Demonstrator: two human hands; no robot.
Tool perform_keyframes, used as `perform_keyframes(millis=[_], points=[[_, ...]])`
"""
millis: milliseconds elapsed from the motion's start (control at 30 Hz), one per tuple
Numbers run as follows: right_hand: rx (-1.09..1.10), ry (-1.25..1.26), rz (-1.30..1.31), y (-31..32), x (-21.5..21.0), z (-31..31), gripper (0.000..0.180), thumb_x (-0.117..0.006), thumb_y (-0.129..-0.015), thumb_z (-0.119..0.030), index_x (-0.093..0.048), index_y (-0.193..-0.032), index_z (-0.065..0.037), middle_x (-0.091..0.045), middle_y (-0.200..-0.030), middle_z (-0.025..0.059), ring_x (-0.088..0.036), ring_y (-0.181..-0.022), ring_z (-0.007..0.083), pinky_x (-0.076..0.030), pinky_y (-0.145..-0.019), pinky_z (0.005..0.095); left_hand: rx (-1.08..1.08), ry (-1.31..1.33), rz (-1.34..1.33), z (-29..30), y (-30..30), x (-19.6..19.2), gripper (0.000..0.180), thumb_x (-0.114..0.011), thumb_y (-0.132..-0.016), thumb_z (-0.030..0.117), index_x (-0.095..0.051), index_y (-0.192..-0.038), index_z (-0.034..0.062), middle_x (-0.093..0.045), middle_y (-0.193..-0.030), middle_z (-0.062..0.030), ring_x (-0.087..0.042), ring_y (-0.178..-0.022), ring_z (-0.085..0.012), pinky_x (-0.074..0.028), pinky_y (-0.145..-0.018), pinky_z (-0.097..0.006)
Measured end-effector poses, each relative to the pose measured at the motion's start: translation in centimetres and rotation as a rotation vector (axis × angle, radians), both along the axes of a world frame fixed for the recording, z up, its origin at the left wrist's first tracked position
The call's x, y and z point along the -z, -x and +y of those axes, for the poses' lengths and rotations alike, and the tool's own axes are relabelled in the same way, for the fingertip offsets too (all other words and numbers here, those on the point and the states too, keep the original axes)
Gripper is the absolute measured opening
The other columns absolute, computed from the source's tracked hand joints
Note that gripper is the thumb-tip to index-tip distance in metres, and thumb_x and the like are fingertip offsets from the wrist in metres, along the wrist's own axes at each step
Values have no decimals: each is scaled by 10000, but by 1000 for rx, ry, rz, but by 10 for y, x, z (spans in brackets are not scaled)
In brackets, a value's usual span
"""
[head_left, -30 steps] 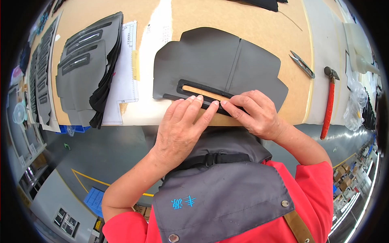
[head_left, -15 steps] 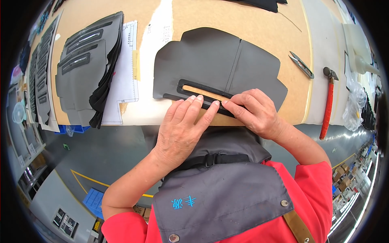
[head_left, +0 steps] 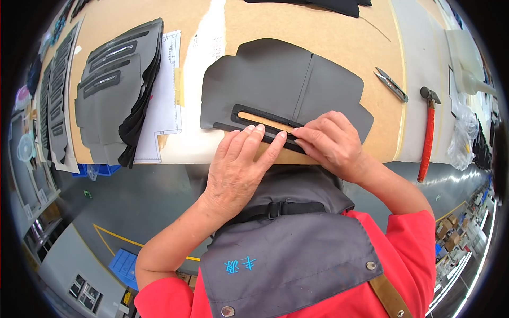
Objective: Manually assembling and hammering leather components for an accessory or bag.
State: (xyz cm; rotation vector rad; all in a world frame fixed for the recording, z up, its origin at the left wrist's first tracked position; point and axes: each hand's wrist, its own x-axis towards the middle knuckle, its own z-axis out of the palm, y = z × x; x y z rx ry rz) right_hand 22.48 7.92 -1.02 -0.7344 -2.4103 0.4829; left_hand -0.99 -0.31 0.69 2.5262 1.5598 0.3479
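Note:
A grey cut panel [head_left: 260, 79] of leather-like sheet lies flat at the table's near edge, a stitched seam crossing its right part. Near its lower edge is a long slot framed by a black strip [head_left: 262, 114], with the tan board showing through. My left hand [head_left: 236, 164] rests its outstretched, spread fingertips on the black strip below the slot. At the slot's right end, my right hand [head_left: 334, 140] pinches the strip's edge between thumb and forefinger. Its curled fingers hide that end of the slot.
Left of the panel lies a stack of similar grey pieces [head_left: 108, 122] on a white paper pattern [head_left: 169, 106]. Thread snips [head_left: 391, 85] and a red-handled hammer [head_left: 428, 132] lie to the right, beside a clear plastic bag [head_left: 464, 140]. Black pieces [head_left: 328, 5] sit at the far edge.
My right hand has shifted slightly, its fingers curling in more at the slot's right end. My left hand stays nearly in place on the strip.

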Motion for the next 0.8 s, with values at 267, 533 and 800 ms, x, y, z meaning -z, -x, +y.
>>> perform_keyframes(millis=[267, 533, 800], points=[[-60, -8, -19, -10, 2, 1, 346, -768, -720, -56, -734, -1064, -61, -652, -915, 34, -598, -805, 215, -479, -655, 344, -9, 6, -6, -1, 0, 2, 570, -628, -861, 53, -627, -1413, 196, -560, -1299, -123, -568, -1196, -283, -460, -1049, -428], [-100, -119, -75, -8, -3, -3, 372, -722, -735, -88, -726, -1103, -34, -655, -967, 53, -611, -829, 218, -498, -675, 346, -14, -6, -25, -1, -1, 3, 571, -631, -867, 66, -625, -1417, 216, -558, -1290, -122, -566, -1195, -283, -454, -1048, -430], [-106, -72, -44, -13, 0, -2, 363, -734, -744, -84, -721, -1103, -31, -649, -953, 61, -610, -825, 228, -510, -682, 351, -22, -4, 8, -2, -3, 1, 573, -626, -871, 66, -624, -1420, 231, -557, -1284, -123, -565, -1201, -280, -448, -1053, -435]])
